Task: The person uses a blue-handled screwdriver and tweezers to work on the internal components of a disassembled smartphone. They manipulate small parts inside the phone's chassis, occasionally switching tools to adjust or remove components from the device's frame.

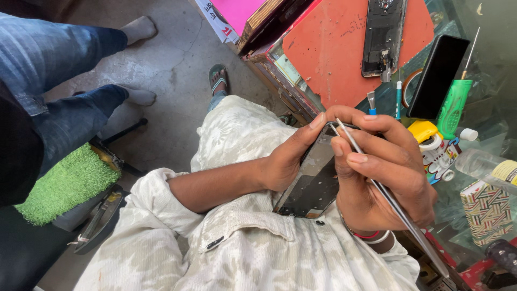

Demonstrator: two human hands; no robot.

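Opened phone frame, insides exposed: left hand grips its edge, right hand pinches tweezers at its top corner; reassembly seemingly outstanding.

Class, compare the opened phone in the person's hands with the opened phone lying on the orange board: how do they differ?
The held phone is gripped by the left hand, tilted over the lap; the board phone lies flat, untouched. The right hand brings tweezers to the held one only. Both show exposed insides.
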